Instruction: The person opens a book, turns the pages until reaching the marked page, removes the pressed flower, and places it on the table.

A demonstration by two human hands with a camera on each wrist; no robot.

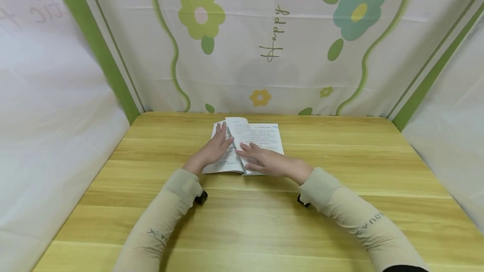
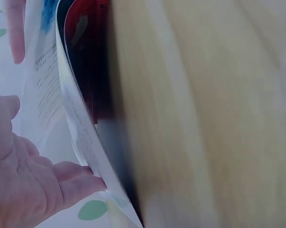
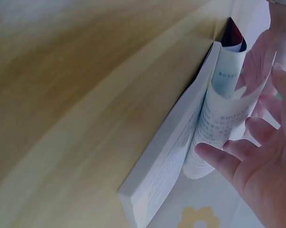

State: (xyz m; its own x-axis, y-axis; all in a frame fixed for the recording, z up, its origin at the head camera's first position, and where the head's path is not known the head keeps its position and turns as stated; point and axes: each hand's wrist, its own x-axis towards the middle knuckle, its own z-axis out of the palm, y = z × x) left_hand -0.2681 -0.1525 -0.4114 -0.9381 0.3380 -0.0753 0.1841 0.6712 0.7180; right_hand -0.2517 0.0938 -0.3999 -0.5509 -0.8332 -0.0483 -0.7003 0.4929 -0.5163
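A printed paperback book lies spread on the wooden table, with one page lifted and curving near the middle. My left hand rests on the left-hand pages, its fingers stretched toward the far edge. Fingers spread, my right hand lies against the raised page and over the lower right part of the book. In the right wrist view the page bows beside the right fingers, and the thick right-hand block of pages lies flat. The left wrist view shows a dark red cover under the bent left pages.
A wooden table spreads around the book. Behind it hangs a white cloth with flowers and lettering, and further white cloth walls stand at both sides. Dark wrist devices sit below the sleeve cuffs.
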